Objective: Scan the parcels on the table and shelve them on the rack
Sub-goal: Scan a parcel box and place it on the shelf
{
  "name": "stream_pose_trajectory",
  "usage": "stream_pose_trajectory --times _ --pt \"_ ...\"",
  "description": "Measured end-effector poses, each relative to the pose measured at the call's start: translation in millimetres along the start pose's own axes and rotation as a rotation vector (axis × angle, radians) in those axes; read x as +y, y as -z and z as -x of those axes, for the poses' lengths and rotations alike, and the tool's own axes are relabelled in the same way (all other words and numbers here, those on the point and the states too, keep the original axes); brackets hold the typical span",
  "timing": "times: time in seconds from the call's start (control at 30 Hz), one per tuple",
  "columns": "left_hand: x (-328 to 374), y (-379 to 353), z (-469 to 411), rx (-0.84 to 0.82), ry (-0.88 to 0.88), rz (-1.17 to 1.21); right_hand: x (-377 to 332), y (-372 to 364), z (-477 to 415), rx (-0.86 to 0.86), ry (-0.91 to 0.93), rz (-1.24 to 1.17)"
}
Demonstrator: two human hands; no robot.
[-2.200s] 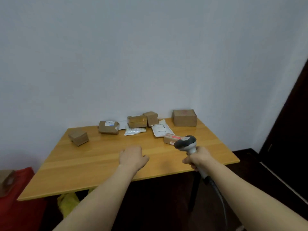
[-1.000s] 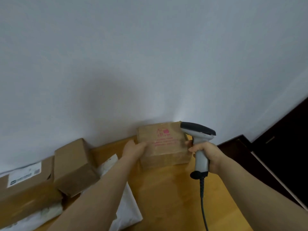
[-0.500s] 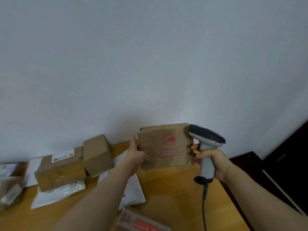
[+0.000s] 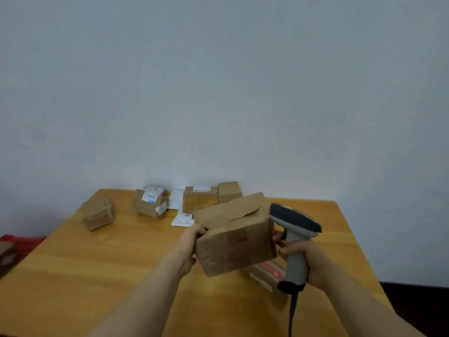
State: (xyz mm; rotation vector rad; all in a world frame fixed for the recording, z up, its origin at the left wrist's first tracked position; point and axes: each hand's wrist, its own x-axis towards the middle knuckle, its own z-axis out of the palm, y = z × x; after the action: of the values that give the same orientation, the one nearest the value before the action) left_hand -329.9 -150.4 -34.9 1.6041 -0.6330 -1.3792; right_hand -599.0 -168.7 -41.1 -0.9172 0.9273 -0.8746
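Cardboard parcel (image 4: 235, 239), a brown box with faint red print on its near face and a creased, partly lifted top flap, is held clear of the table just below the frame's centre. The left hand (image 4: 192, 242) grips its left end, thumb on top and fingers curled beneath. The right hand (image 4: 308, 261) is wrapped around the grey handle of a barcode scanner (image 4: 295, 224), whose dark head sits just beside the box's right edge; its cable (image 4: 291, 312) hangs to the bottom of the frame. Under the box a flat parcel with red markings (image 4: 266, 272) lies on the wooden table (image 4: 97, 276). Farther back lie a white mailer bag (image 4: 183, 218), a plain box (image 4: 98, 214) at centre left, a labelled box (image 4: 150, 201), and two more boxes (image 4: 200, 197) against the pale wall (image 4: 218, 93).
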Motion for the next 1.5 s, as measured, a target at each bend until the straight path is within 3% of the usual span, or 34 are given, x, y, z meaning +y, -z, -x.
stream_pose_trajectory --times 0.23,0.43,0.6,1.03,1.23,1.4,1.5 --pt "-46.4 93.0 33.8 0.127 0.082 0.06 58.8 -84.6 -4.0 -0.073 -0.175 -0.01" --pt "-67.2 146.0 9.6 0.163 0.026 -0.19 88.4 -138.8 -32.1 -0.002 -0.186 0.06" --pt "-72.1 180.8 -13.7 0.211 -0.04 -0.227 104.5 -169.4 -61.3 0.002 -0.221 0.082" --pt "-96.8 179.8 -23.4 0.199 0.276 0.034 120.1 -140.3 -48.0 0.044 -0.351 -0.033" --pt "-114.9 170.9 -6.5 0.11 0.445 -0.026 129.2 -142.6 -38.5 0.013 -0.386 0.013" --pt "-118.0 175.7 1.8 0.042 0.359 0.085 122.0 -141.1 -26.5 -0.025 -0.376 0.063" --pt "-100.2 181.7 8.1 -0.005 0.282 0.029 108.7 -138.4 -21.2 -0.023 -0.334 0.09"
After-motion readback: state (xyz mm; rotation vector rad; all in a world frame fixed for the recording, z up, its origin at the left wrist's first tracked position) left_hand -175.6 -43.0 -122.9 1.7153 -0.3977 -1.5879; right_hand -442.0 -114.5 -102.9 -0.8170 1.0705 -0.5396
